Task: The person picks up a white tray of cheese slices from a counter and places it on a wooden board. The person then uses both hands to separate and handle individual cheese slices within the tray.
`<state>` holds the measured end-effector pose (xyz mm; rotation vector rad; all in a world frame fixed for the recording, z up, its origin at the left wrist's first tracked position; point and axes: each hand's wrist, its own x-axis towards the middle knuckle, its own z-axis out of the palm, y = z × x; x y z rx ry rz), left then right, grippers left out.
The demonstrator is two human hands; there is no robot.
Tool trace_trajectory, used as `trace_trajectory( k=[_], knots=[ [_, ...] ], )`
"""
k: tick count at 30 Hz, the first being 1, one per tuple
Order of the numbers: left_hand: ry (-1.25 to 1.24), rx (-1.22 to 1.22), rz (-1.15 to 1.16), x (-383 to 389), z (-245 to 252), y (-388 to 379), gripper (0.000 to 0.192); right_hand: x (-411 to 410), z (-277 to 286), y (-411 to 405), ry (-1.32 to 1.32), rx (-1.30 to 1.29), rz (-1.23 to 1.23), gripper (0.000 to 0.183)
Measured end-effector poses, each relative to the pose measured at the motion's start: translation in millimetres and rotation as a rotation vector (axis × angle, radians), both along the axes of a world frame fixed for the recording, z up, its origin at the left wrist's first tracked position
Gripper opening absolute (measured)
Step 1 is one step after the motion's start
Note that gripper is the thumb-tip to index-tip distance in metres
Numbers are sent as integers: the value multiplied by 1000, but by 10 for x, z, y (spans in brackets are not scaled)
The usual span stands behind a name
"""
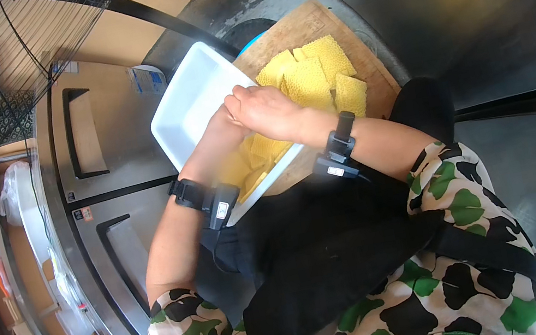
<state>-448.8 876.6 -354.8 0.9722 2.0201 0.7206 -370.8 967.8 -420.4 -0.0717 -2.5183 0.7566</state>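
Observation:
My left hand (224, 135) and my right hand (266, 108) meet above a white plastic tub (200, 88), their fingers pressed together near its right wall. Whether anything small is between the fingers cannot be seen. Yellow honeycomb-textured pieces (251, 162), perhaps honeycomb tripe, lie in the near end of the tub, partly behind my forearms. More pieces of the same kind (308, 77) are heaped on a wooden cutting board (360, 49), just beyond my right hand. The tub overlaps the board's left side.
A dark round opening with a blue rim (251, 44) shows behind the board. Stainless-steel refrigerator doors (105, 126) with black handles stand at the left, beside shelves (14, 255) holding bags and containers. A metal panel (461, 9) rises at the right. My black apron (317, 266) is below.

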Motion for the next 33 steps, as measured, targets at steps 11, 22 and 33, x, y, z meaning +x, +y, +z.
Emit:
trace_trajectory(
  k=[11, 22, 33],
  knots=[
    [739, -159, -220, -160, -410, -142, 20, -8, -85, -163, -114, 87, -152, 13],
    [674, -133, -110, -27, -404, -130, 20, 49, -74, -141, -160, 13, -139, 13],
    [593, 228, -99, 221, -192, 346, 47, 406, 93, 767, -85, 3, -228, 20]
  ],
)
